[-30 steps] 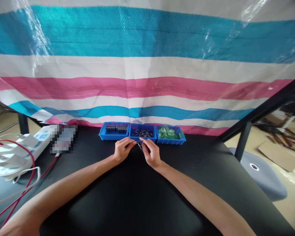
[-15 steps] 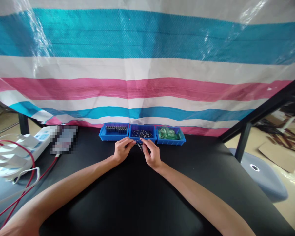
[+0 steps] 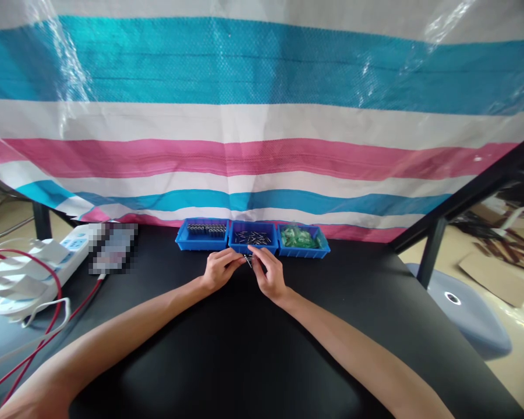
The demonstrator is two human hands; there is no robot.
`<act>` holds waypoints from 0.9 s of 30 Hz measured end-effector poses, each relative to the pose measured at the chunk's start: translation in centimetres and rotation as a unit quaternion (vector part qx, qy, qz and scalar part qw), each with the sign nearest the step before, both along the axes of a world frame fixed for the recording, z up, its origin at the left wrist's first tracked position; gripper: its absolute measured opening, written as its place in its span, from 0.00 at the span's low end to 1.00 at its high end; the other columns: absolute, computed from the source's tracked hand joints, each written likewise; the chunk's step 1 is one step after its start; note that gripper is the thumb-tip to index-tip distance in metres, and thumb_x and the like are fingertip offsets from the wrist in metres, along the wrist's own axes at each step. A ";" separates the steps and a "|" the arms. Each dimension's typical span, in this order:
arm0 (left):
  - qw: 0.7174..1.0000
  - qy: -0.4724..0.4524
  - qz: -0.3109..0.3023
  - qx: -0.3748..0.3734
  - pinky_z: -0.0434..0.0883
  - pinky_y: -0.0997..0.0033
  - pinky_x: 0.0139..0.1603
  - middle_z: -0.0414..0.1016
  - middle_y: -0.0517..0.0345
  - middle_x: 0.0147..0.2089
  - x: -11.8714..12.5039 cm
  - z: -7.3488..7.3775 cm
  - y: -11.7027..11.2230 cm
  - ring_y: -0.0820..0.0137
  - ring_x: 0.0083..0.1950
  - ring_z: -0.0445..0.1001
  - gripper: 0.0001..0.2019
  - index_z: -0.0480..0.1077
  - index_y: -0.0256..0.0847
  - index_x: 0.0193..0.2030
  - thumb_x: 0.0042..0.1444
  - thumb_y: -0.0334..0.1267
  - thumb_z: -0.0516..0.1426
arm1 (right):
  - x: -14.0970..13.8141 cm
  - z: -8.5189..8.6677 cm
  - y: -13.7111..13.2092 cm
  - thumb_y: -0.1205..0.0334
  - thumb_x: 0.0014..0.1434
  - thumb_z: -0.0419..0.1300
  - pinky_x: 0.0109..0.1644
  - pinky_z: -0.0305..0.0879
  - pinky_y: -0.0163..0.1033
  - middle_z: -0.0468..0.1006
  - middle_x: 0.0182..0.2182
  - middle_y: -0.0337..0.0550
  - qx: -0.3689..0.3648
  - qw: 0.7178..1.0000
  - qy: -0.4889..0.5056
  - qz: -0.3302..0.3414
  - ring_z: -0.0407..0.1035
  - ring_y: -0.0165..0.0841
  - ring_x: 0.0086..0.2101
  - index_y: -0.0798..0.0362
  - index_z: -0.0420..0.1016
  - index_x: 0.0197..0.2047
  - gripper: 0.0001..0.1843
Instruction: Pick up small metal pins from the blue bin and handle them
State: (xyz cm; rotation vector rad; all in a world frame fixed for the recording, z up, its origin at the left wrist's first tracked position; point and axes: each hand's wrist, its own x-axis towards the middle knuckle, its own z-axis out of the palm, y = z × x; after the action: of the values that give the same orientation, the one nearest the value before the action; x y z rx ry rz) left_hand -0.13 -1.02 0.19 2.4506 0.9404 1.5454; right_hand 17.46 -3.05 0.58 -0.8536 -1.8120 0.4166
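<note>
My left hand (image 3: 220, 269) is closed in a pinch, its fingertips at a small, thin, shiny metal piece (image 3: 248, 261) in front of the middle bin. My right hand (image 3: 269, 274) has thumb and fingers curled round the other side of that piece. It looks pin- or screw-like, but is too small to name surely. Just beyond the hands, the middle blue bin (image 3: 253, 248) holds loose dark and silver pin-like pieces (image 3: 254, 238). To its left, a blue bin (image 3: 201, 245) has short dark cylinders (image 3: 207, 228) in rows. Green plastic packets (image 3: 301, 237) fill the right blue bin (image 3: 303, 252).
A black table (image 3: 227, 349) lies under my arms. At left are a white power strip (image 3: 72, 247) with plugs, red and white cables, and a blurred-out phone-like device (image 3: 113, 247). A striped sheet (image 3: 244, 122) hangs behind; a grey stool (image 3: 463, 314) stands right.
My left fingertips have drawn slightly down and back from the middle bin's edge, and the thin line between both hands' upper fingertips no longer shows. My right hand has hardly moved.
</note>
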 end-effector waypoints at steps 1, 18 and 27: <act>1.000 0.005 -0.003 0.004 0.67 0.78 0.29 0.74 0.57 0.27 0.0 0.0 0.0 0.76 0.26 0.70 0.06 0.73 0.37 0.33 0.59 0.35 0.57 | 0.0 0.0 0.0 0.68 0.64 0.50 0.44 0.70 0.41 0.73 0.36 0.46 0.000 1.000 -0.003 0.002 0.69 0.34 0.37 0.51 0.68 0.56 0.19; 0.996 -0.040 0.058 -0.056 0.67 0.77 0.30 0.71 0.58 0.27 0.3 0.2 0.0 0.76 0.26 0.67 0.07 0.73 0.38 0.33 0.59 0.37 0.56 | -0.1 0.0 0.2 0.67 0.64 0.50 0.46 0.69 0.41 0.74 0.38 0.46 -0.004 1.000 0.007 -0.026 0.70 0.35 0.38 0.51 0.70 0.54 0.17; 0.996 -0.013 0.024 -0.083 0.68 0.77 0.33 0.73 0.57 0.29 0.2 0.4 0.1 0.75 0.29 0.70 0.08 0.73 0.37 0.34 0.61 0.37 0.55 | -0.2 0.0 0.2 0.64 0.64 0.52 0.38 0.67 0.37 0.73 0.32 0.43 -0.025 0.999 0.018 -0.044 0.69 0.32 0.32 0.52 0.73 0.38 0.08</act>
State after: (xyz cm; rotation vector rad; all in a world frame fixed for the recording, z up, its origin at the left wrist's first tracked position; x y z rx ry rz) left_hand 0.09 -0.92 0.63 2.3054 1.0846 1.4448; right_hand 17.30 -2.83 0.57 -0.9499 -1.7313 0.4191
